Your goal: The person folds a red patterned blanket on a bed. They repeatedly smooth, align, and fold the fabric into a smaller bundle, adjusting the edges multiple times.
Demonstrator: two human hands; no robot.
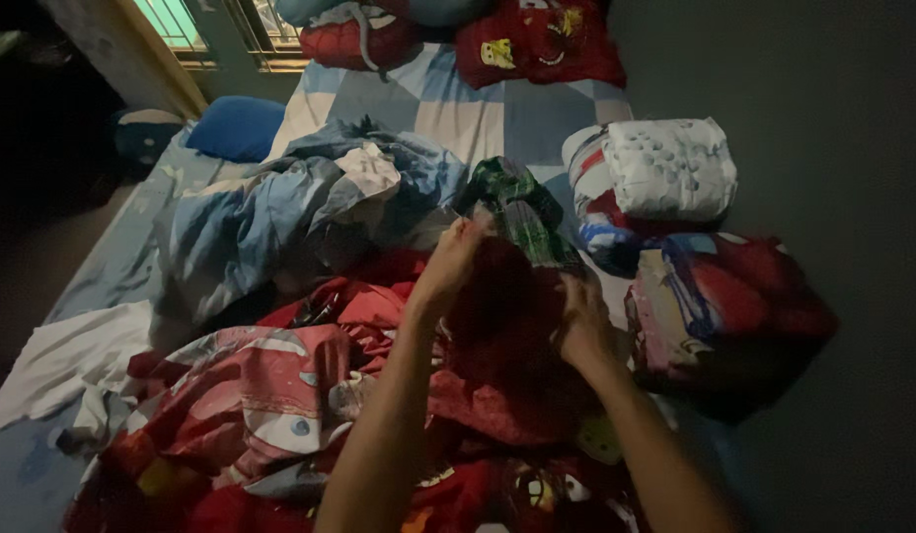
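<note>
Both hands work at a dark red cloth (pixel 502 316) that lies near the middle of the bed (pixel 478 109), on top of a heap of red printed bedding (pixel 251 405). The left hand (pixel 448 266) pinches the cloth's upper edge and lifts it; its fingers (pixel 468 235) are closed on the fabric. The right hand (pixel 583 331) grips the cloth's right side, fingers curled into it.

The light is dim and the red cloth blends into the red bedding under it, so a fold of the wrong piece could easily be caught along with it. A green checked garment (pixel 517 207) lies touching the raised edge, just beyond the left hand, and could be dragged along. Two stacks of folded laundry (pixel 665 178) sit by the right edge of the bed, against the wall; a wide sweep of the right arm could knock the nearer stack (pixel 725 306) over. A loose blue sheet (pixel 280 212) is bunched toward the left edge.
</note>
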